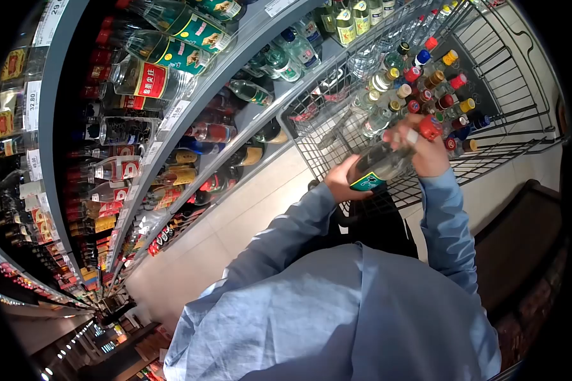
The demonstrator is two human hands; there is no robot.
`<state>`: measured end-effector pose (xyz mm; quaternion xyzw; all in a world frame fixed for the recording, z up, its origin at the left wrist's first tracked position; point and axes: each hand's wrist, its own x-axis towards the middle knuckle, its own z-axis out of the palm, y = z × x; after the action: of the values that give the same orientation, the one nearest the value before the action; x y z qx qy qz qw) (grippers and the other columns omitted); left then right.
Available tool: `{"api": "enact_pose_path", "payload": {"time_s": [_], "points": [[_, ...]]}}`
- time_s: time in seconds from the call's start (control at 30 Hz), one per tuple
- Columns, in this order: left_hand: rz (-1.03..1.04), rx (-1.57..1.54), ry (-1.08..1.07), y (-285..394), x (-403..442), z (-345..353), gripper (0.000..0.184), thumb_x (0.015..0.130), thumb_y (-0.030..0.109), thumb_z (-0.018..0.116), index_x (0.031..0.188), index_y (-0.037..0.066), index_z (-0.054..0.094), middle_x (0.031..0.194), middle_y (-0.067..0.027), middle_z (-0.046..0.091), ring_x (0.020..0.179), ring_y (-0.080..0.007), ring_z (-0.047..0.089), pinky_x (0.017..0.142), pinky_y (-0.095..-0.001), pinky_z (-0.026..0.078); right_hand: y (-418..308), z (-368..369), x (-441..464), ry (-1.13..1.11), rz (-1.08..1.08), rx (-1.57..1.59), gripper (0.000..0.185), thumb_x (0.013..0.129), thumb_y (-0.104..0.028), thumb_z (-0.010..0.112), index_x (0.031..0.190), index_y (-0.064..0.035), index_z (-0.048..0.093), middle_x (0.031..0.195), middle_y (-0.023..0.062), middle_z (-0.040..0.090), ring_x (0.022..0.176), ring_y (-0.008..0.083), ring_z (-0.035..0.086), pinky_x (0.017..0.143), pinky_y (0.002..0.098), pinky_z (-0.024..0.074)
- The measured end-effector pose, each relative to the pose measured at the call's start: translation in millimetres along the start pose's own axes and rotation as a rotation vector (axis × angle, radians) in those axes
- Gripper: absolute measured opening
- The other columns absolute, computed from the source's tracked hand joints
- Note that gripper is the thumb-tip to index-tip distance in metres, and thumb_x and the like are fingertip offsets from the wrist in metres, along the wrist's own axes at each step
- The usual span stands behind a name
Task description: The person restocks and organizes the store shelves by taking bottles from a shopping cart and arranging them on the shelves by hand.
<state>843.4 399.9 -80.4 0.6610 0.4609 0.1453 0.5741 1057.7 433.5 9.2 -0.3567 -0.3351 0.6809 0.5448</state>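
Note:
A clear glass bottle [388,159] with a green label and a red cap [431,127] lies tilted across my two hands, over the near side of a wire shopping cart [311,136]. My left hand [342,180] is closed around its base end, by the green label. Up at the neck, just below the cap, my right hand [426,151] is closed on the same bottle, its fingers partly blurred. A small pale patch shows by those fingers; I cannot make out what it is. Several upright bottles [397,95] with red, yellow, blue and white caps stand in the cart beyond my hands.
Curved shelves [219,76] with price tags run along the left, packed with bottles. Green-labelled bottles [178,51] and a red-labelled bottle [149,82] are among them. Pale floor tiles [235,219] lie between shelf and cart. A dark brown surface [521,235] is at the right.

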Motion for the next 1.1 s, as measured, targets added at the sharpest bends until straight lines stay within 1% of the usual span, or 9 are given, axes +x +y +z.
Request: {"api": "enact_pose_path", "payload": {"time_s": [0.13,0.27,0.4,0.5,0.6,0.7,0.97,1.07,1.1], "points": [[0.004,-0.016,0.172,-12,-2,4,0.074,0.054,0.027,0.080,0.116,0.009,0.043,0.090,-0.0117,0.061,0.086,-0.0251,0.061,0.077,-0.0327,0.047,-4,11,3,-0.102,0.046,-0.341,0.016,0.078,-0.010,0.060,0.082,0.0048,0.060,0.081,0.0083,0.063,0.079,0.0134,0.059,0.075,0.0260,0.0444],[0.068,0.124,0.335,-8,-10,-17,0.073,0.052,0.025,0.079,0.114,0.009,0.044,0.103,-0.0146,0.057,0.095,-0.0301,0.057,0.084,-0.0365,0.045,-25,26,10,-0.406,0.069,-0.535,0.010,0.073,-0.007,0.064,0.081,-0.0020,0.060,0.095,0.0134,0.061,0.101,0.0234,0.053,0.088,0.0341,0.0383],[0.182,0.271,0.462,7,-25,-38,0.070,0.049,0.018,0.077,0.110,0.006,0.045,0.104,-0.0148,0.053,0.099,-0.0345,0.051,0.087,-0.0397,0.042,-56,49,12,-0.663,-0.031,-0.712,0.021,0.065,-0.005,0.069,0.085,-0.0046,0.061,0.097,0.0094,0.060,0.108,0.0240,0.049,0.091,0.0349,0.0360],[0.232,0.291,0.568,24,-31,-53,0.067,0.048,0.014,0.075,0.108,0.006,0.047,0.102,-0.0147,0.053,0.097,-0.0352,0.050,0.086,-0.0408,0.041,-58,65,9,-0.706,-0.117,-0.748,0.027,0.066,-0.006,0.071,0.091,-0.0084,0.060,0.110,0.0127,0.055,0.104,0.0283,0.053,0.088,0.0342,0.0402],[0.226,0.320,0.720,38,-46,-58,0.066,0.048,0.015,0.077,0.107,0.005,0.048,0.102,-0.0140,0.054,0.099,-0.0346,0.050,0.087,-0.0414,0.041,-70,85,5,-0.715,-0.161,-0.761,0.023,0.067,-0.004,0.069,0.089,-0.0071,0.061,0.103,0.0109,0.059,0.106,0.0287,0.052,0.087,0.0350,0.0412],[0.422,0.492,0.825,47,-62,-64,0.072,0.047,0.020,0.078,0.110,0.004,0.048,0.109,-0.0155,0.054,0.102,-0.0337,0.051,0.088,-0.0407,0.041,-68,101,6,-0.726,-0.081,-0.693,0.019,0.069,-0.002,0.067,0.087,-0.0043,0.061,0.098,0.0106,0.061,0.110,0.0265,0.051,0.088,0.0350,0.0407],[0.292,0.279,0.874,56,-112,-58,0.071,0.047,0.022,0.077,0.111,0.006,0.050,0.099,-0.0156,0.058,0.089,-0.0333,0.058,0.079,-0.0399,0.047,-62,145,17,-0.869,-0.035,-0.702,0.021,0.074,-0.009,0.066,0.092,-0.0030,0.059,0.098,0.0119,0.060,0.092,0.0167,0.056,0.081,0.0300,0.0426],[0.235,0.164,0.918,68,-123,-48,0.069,0.052,0.027,0.078,0.111,0.004,0.049,0.100,-0.0159,0.059,0.091,-0.0310,0.059,0.079,-0.0373,0.048,-66,164,8,-0.722,0.087,-0.602,0.032,0.072,-0.012,0.068,0.100,-0.0026,0.054,0.095,0.0105,0.059,0.089,0.0138,0.056,0.074,0.0270,0.0447],[0.207,0.111,0.919,77,-126,-47,0.070,0.053,0.028,0.079,0.111,0.003,0.049,0.101,-0.0162,0.059,0.092,-0.0304,0.060,0.080,-0.0367,0.048,-66,168,10,-0.754,-0.209,-0.729,0.030,0.075,-0.011,0.066,0.101,-0.0026,0.053,0.097,0.0097,0.058,0.090,0.0126,0.055,0.076,0.0274,0.0439]]}}
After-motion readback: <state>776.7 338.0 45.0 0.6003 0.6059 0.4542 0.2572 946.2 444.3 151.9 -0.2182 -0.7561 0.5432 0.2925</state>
